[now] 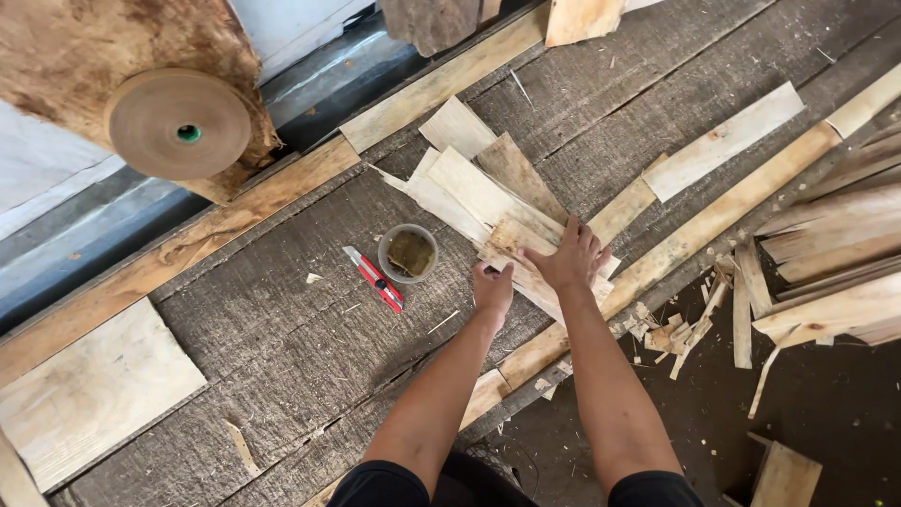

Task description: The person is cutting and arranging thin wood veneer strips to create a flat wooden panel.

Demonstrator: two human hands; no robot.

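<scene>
The right hand point(570, 258) lies flat with its fingers spread open on a loose pile of pale wood veneer strips point(483, 202) in the middle of the grey tabletop point(282, 347), gripping nothing. The left hand point(492, 289) rests just beside it at the pile's near edge — fingers curled onto a strip's end, though whether they pinch it cannot be told. A small cup of brownish liquid point(407, 253) and a red utility knife point(374, 279) sit just left of the hands — a roll of brown tape point(178, 124) lies well apart.

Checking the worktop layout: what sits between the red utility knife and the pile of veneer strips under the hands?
In the head view, a small round cup of dark liquid stands between the red utility knife and the veneer strips.
</scene>
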